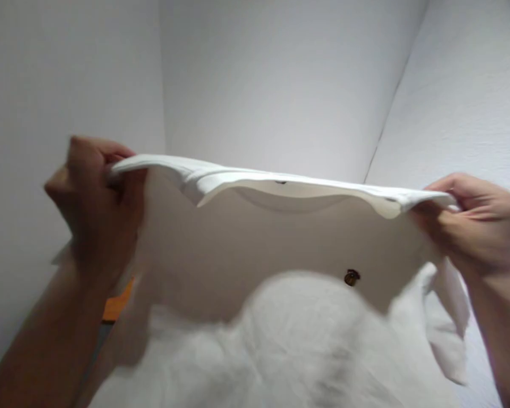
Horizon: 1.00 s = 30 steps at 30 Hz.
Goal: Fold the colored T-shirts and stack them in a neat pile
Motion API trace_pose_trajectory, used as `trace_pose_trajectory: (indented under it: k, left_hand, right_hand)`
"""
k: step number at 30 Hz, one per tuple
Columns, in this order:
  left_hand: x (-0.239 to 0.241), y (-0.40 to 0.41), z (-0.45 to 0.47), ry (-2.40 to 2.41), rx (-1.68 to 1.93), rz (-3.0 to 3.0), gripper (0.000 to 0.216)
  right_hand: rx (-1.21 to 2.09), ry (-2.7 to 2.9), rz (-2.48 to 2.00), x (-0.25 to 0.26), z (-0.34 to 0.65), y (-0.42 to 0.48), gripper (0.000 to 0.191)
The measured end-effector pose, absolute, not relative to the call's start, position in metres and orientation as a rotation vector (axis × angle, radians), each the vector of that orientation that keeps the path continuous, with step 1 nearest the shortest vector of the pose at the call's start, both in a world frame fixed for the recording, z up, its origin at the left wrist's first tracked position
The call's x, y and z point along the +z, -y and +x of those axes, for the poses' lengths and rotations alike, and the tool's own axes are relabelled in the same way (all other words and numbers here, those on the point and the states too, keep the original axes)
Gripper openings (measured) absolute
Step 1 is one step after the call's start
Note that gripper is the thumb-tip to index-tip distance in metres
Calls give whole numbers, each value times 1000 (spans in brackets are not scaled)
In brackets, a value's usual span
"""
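Observation:
A white T-shirt (246, 255) is stretched out in the air between my two hands. My left hand (104, 192) is closed on the shirt's upper left edge, and my right hand (480, 221) pinches the upper right edge. The top edge runs nearly level, slightly lower at the right, with the curve of the neckline sagging in the middle. A small dark and gold emblem shows on the cloth at right of centre. Below, the lower part of the shirt billows toward me, wrinkled and blurred. A sleeve hangs under my right hand.
Pale walls (259, 85) meet in a corner behind the shirt. A thin dark line runs down the wall at the right. Low at the left, an orange-brown surface (118, 303) peeks out between my forearm and the cloth.

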State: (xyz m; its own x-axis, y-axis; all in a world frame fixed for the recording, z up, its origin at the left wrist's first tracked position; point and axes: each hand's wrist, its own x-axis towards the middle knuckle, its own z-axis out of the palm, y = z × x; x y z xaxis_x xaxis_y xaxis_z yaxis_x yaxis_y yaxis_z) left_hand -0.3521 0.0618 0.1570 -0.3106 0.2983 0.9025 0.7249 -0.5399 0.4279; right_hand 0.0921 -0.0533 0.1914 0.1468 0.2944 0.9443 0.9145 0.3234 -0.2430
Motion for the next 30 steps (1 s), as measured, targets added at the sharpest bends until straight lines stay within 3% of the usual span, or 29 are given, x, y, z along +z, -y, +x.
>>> trace_pose_trajectory:
  k: [3, 7, 11, 14, 20, 25, 30]
  left_hand:
    - [149, -120, -333, 1263, -1476, -1560, 39]
    - [177, -204, -271, 1480, -971, -1877, 41]
    - [187, -245, -205, 1569, -610, -2155, 31]
    - [139, -254, -186, 1640, -421, -2337, 29]
    - [34, -280, -198, 1915, -151, -2499, 68]
    - [21, -300, -203, 2041, -136, -2510, 83]
    - [16, -317, -208, 2148, -135, -2420, 81]
  right_hand:
    - [-673, 1516, -1283, 175, 111, -21, 32]
    - [-774, 1635, -1738, 186, 143, -137, 23]
    - [-701, 1847, -2049, 183, 146, -202, 49]
    - [-399, 2101, -2108, 129, 139, -211, 50]
    - [45, 2137, -2278, 19, 154, -216, 81]
    - [52, 2093, -2294, 10, 169, -225, 84]
    - [47, 2051, -2322, 10, 171, -228, 81]
